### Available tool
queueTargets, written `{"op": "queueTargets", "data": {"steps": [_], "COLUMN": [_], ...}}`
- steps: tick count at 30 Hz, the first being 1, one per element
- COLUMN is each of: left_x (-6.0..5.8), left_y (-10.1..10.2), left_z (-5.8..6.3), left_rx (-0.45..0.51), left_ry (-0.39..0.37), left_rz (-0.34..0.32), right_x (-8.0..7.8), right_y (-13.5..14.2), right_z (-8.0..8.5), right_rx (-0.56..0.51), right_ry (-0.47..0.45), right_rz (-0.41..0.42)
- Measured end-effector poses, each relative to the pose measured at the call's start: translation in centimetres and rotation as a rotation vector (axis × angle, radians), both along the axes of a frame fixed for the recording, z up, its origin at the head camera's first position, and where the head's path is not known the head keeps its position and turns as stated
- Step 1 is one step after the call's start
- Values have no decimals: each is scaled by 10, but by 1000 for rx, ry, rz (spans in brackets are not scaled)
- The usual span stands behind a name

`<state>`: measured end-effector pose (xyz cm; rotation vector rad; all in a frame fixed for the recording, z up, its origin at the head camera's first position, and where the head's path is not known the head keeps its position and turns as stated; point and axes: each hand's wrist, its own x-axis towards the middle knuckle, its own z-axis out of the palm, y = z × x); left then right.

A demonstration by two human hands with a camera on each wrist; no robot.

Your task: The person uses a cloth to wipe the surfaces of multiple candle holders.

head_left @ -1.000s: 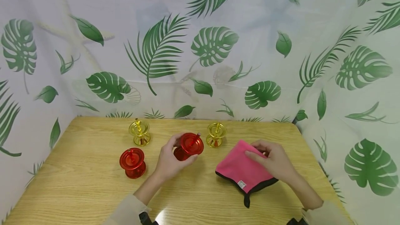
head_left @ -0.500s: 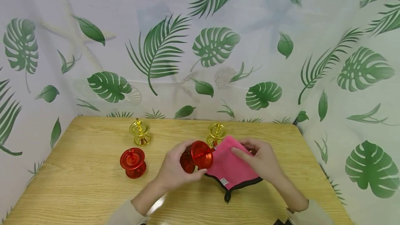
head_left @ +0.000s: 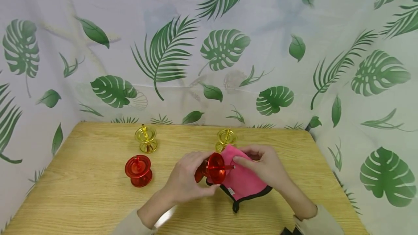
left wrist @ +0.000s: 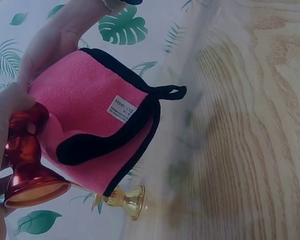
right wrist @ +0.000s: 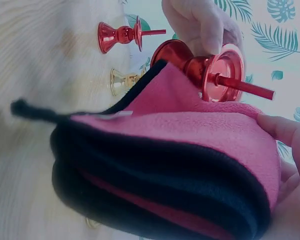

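My left hand [head_left: 187,178] grips a shiny red candle holder [head_left: 217,168] above the table, tipped on its side so its central stem points right. In the left wrist view its flared base [left wrist: 37,192] shows. My right hand [head_left: 266,164] pinches a folded pink cloth [head_left: 245,177] with black edging and a corner loop, thumb on top. The cloth lies right beside the holder's dish and overlaps it in the head view. In the right wrist view, the stem [right wrist: 245,88] stands out just above the pink fabric [right wrist: 210,127].
Another red candle holder [head_left: 138,170] stands upright at the left of the wooden table [head_left: 81,191]. Two gold candle holders stand at the back, one on the left [head_left: 146,139] and one partly behind the cloth [head_left: 226,139]. A leaf-print curtain [head_left: 209,53] encloses the table.
My left hand has moved right and tipped the red candle holder from a slight tilt onto its side. My right hand has brought the pink cloth left, up against it.
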<state>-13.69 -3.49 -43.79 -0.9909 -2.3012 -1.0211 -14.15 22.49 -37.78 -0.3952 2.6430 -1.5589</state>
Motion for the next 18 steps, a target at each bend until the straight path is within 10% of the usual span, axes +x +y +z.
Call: {"op": "queueTargets", "data": {"steps": [18], "left_x": [2], "left_y": [-1], "left_z": [12], "left_rx": [-127], "left_ry": [134], "left_rz": [12], "right_x": [5], "right_y": [-15], "right_z": [6], "right_rx": [-30], "right_ry": [-37], "right_rz": [101]}}
